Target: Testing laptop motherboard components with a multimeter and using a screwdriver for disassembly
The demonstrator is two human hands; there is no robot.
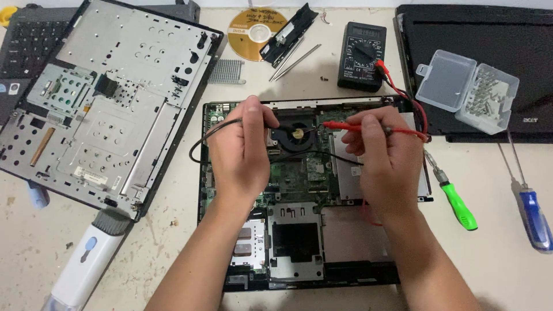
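An opened laptop base (299,230) lies in front of me with its green circuit board and a round black fan (292,135) exposed. My left hand (241,151) pinches a black test probe (222,128) over the board's left part, its black lead looping out to the left. In my right hand (386,152) is a red test probe (345,125), lying flat and pointing left toward the fan. Its red lead runs back to a black multimeter (361,56) at the far middle of the table.
A removed laptop cover (109,98) lies upside down at left, over a keyboard. Far right is a closed black laptop (489,69) with a clear box of bits (468,90). A green screwdriver (455,198), a blue screwdriver (533,216), a disc (253,29), a heatsink (227,71) and a white brush tool (86,265) surround the work.
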